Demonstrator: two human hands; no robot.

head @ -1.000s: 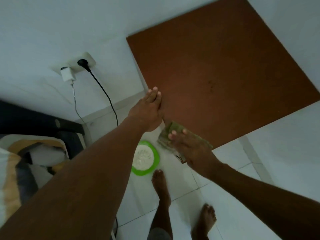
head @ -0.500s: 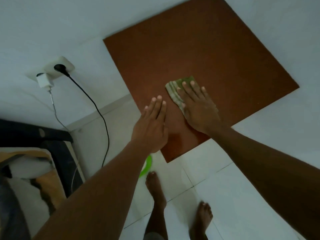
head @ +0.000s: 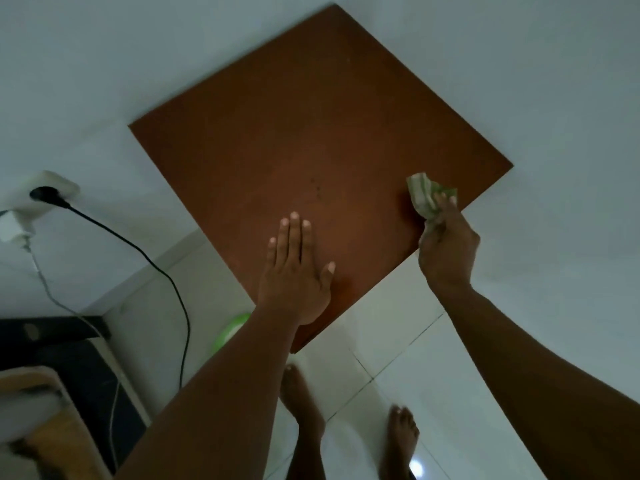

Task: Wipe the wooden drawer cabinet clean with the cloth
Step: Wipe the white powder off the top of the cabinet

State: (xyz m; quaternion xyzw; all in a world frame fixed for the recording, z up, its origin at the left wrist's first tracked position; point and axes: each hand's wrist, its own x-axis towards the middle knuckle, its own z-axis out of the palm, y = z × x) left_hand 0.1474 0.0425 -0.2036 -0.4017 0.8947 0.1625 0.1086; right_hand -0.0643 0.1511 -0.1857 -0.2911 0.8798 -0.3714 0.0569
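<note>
The brown wooden top of the drawer cabinet (head: pixel 311 133) fills the middle of the head view, set into a corner of white walls. My left hand (head: pixel 294 271) lies flat on its near part, fingers together, holding nothing. My right hand (head: pixel 446 247) is at the cabinet's right edge, fingers closed around a crumpled green-and-white cloth (head: pixel 424 194) that touches the wood there. Only the cabinet's top shows; its drawers are hidden.
A wall socket (head: pixel 48 194) with a black plug and cable, plus a white charger (head: pixel 14 226), sits at the left. A green round object (head: pixel 230 330) lies on the white tiled floor under my left arm. Bedding (head: pixel 41 393) is at lower left. My bare feet (head: pixel 304 407) stand below.
My right hand has swept the cloth from the middle of the top to its right edge and bunched it up. My left hand has slid further onto the top.
</note>
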